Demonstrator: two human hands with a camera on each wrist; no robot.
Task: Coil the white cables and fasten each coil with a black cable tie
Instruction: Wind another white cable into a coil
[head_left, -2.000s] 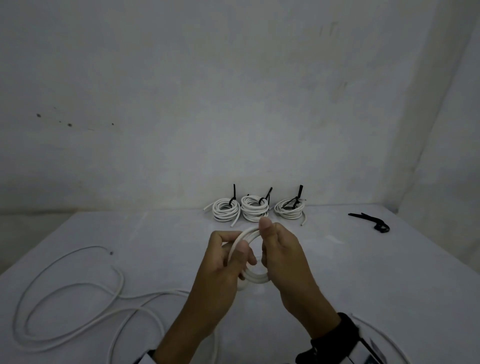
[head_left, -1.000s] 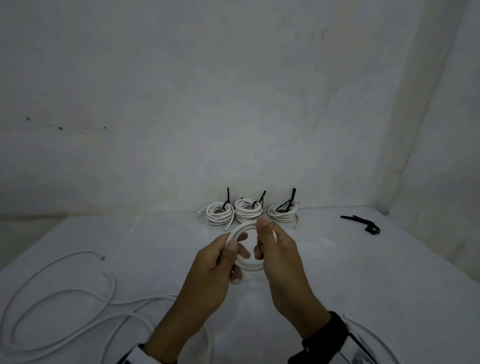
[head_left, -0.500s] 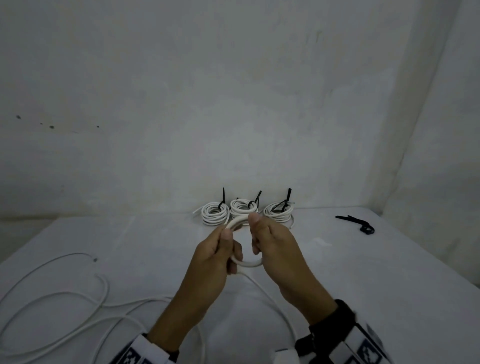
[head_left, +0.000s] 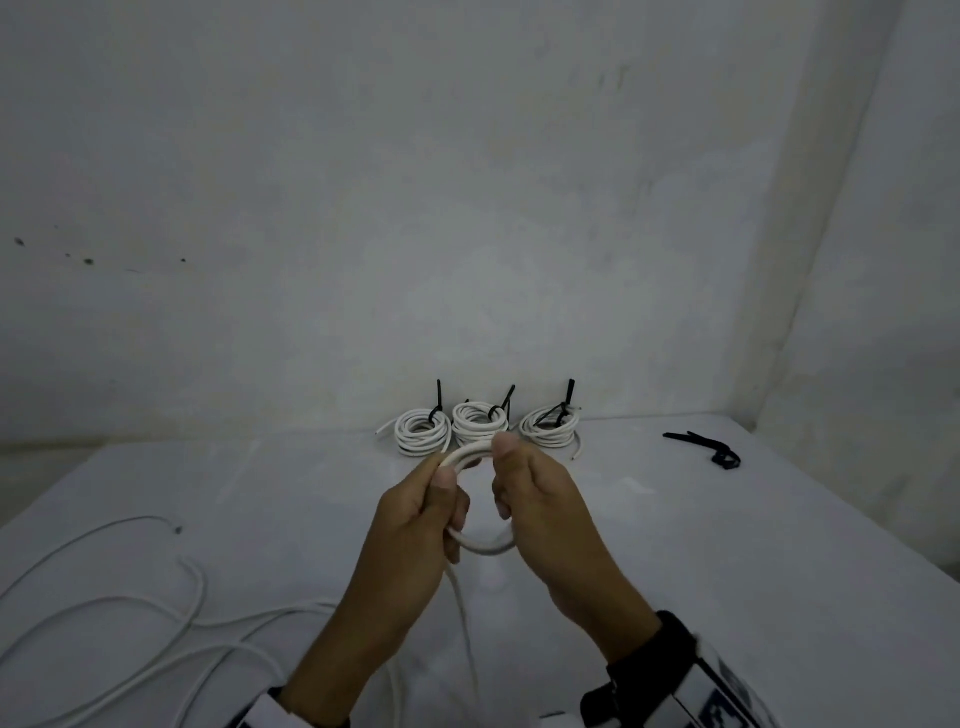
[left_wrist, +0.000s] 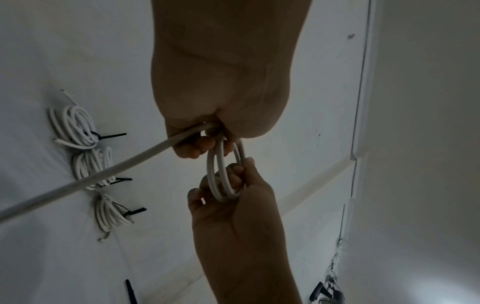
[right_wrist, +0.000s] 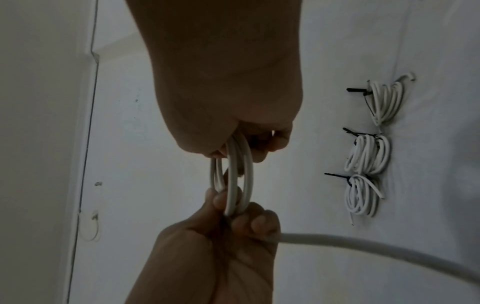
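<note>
Both hands hold a small coil of white cable (head_left: 485, 545) upright above the white table (head_left: 727, 545). My left hand (head_left: 421, 514) grips the coil's left side, thumb on top. My right hand (head_left: 530, 493) grips its right side, thumb pressed on the upper loop. The wrist views show a few loops in the coil (left_wrist: 223, 181) (right_wrist: 237, 181). The cable's free length (head_left: 462, 613) hangs from my left hand to the table and joins loose cable (head_left: 130, 613) lying at the left. A black cable tie (head_left: 706, 448) lies at the far right.
Three finished white coils (head_left: 485, 426) with black ties stand in a row at the table's back edge, against the wall, just beyond my hands. The table ends at walls behind and on the right.
The hands have turned the coil and taken in more cable. The free length now hangs straight down from my left hand instead of running out to the left.
</note>
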